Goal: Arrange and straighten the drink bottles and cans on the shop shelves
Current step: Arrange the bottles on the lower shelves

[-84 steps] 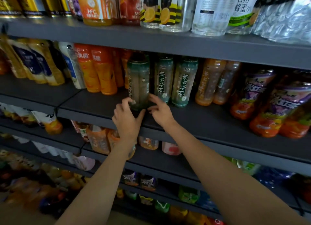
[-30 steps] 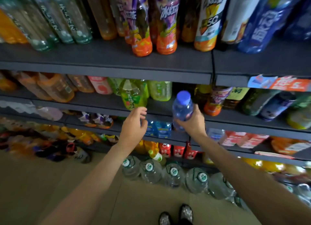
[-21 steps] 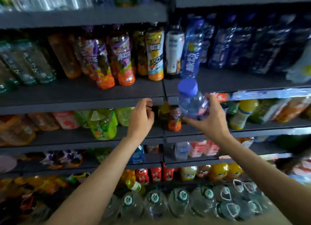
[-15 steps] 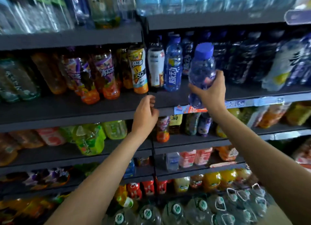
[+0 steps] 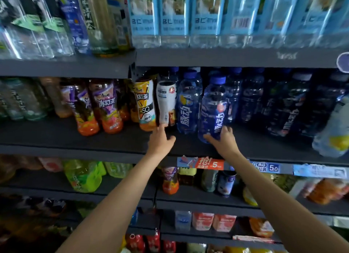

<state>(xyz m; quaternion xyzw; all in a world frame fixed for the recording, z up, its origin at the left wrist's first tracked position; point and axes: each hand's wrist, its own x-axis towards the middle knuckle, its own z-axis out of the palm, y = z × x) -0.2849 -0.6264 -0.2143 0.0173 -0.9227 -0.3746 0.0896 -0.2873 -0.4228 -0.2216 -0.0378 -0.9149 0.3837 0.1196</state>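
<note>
Dark grey shelf (image 5: 75,137) stocked with drinks. Blue-capped sports drink bottle (image 5: 213,109) stands upright near the front edge, right of a matching blue bottle (image 5: 188,105). Right hand (image 5: 223,142) grips its base, fingers curled round it. Left hand (image 5: 160,139) open, fingertips touching the base of a white-labelled bottle (image 5: 166,101).
</note>
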